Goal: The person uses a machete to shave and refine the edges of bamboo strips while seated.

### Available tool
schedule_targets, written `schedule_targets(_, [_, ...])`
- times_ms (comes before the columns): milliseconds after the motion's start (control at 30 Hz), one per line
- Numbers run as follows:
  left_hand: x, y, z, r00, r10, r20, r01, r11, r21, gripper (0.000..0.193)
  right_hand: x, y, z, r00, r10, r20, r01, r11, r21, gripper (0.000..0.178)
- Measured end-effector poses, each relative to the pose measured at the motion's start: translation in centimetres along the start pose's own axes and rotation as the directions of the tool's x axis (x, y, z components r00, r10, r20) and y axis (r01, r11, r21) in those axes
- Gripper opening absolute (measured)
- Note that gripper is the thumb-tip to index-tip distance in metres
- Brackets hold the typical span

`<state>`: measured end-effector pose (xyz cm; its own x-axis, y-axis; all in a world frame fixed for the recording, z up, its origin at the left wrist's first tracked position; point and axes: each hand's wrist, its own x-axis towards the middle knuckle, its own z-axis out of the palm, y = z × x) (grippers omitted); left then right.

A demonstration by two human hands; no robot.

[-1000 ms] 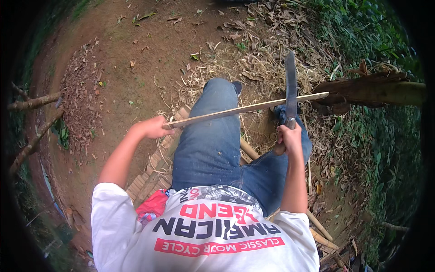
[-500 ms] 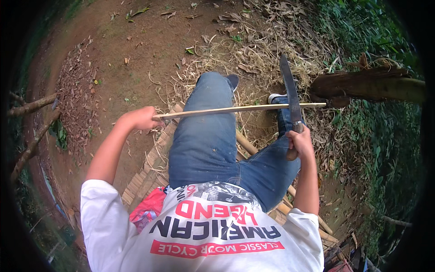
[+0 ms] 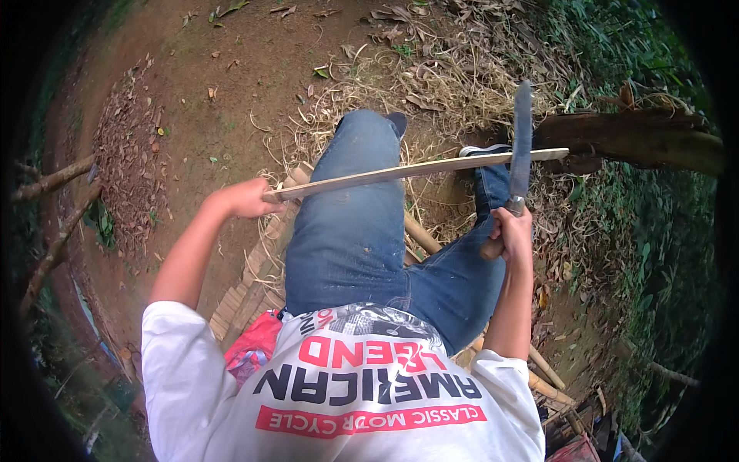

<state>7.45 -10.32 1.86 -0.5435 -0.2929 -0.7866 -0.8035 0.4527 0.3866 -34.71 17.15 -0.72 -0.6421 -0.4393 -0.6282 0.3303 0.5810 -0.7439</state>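
Note:
My left hand is closed around the near-left end of a long, thin bamboo strip. The strip runs across above my thighs, its right end raised a little toward the far side. In my right hand is the wooden handle of a machete, its long dark blade pointing away from me. Near the strip's right end the blade crosses over it; whether the edge touches the strip I cannot tell. Part of the handle is hidden by my fingers.
I sit on a slatted bamboo bench, a red cloth beside my left hip. Curly pale shavings litter the brown soil ahead. A thick log lies at the right, with green plants beyond. Branches stick in at the far left.
The machete has shifted right along the strip, its blade now more upright. The strip's right end has risen toward the far side and its broader face shows more. My left hand has hardly moved.

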Motion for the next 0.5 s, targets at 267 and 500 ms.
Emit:
schedule_targets(267, [-0.6,1.8,-1.3,0.977,-0.158,0.143,0.166,0.985,-0.046,0.047,0.6,-0.3,-0.8,1.0,0.014,0.007,-0.014,0.999,-0.036,0.017])
schedule_targets(500, [0.1,1.5,-0.6,0.982,-0.162,0.102,0.161,0.987,0.018,0.053,0.4,-0.4,-2.0,0.999,0.046,0.025,-0.044,0.998,-0.051,0.015])
